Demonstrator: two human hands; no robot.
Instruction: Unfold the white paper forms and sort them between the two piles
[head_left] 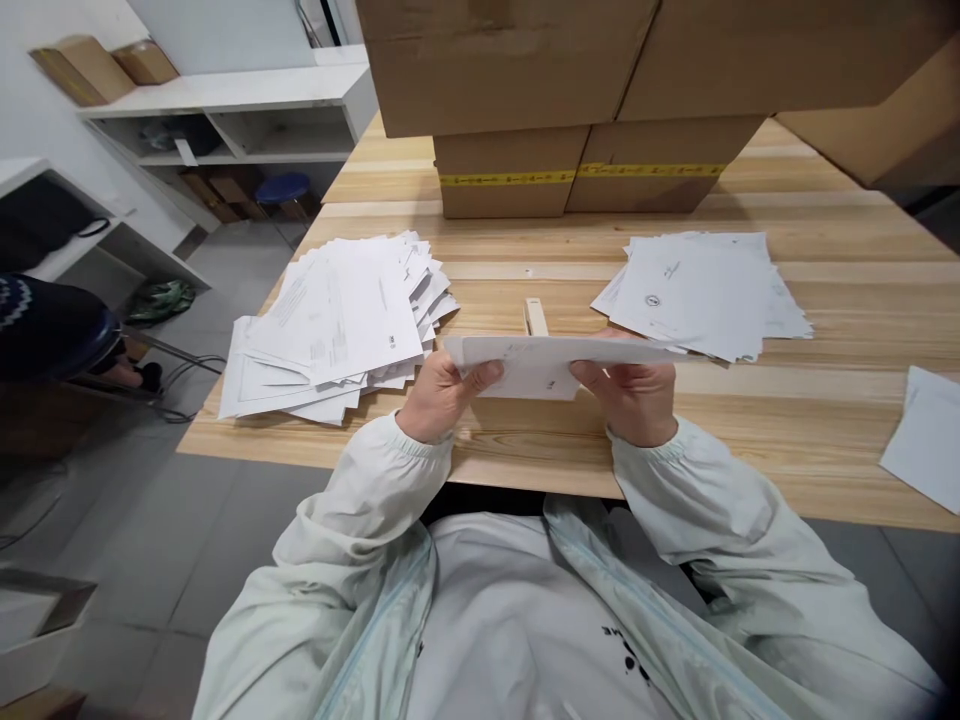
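Note:
Between my two hands, above the front part of the wooden table (pixel 540 455), I hold white printed papers (pixel 536 378), tilted so their upper edge shows as a thin band. My left hand (pixel 444 392) grips the left side with the thumb on the near face. On the right side, my right hand (pixel 634 395) does the same, its fingers behind the papers. Just beyond them lies a small beige stapler (pixel 535 316), partly hidden. A large messy pile of printed papers (pixel 349 310) is to the left, and a smaller paper pile (pixel 694 290) is to the right.
Stacked cardboard boxes (pixel 510 70) with yellow tape stand at the table's back. More white sheets (pixel 928 435) lie at the far right edge. White shelving (pixel 225 92) and a blue stool (pixel 283 188) are at the back left. Another seated person (pixel 45 325) is partly visible at left.

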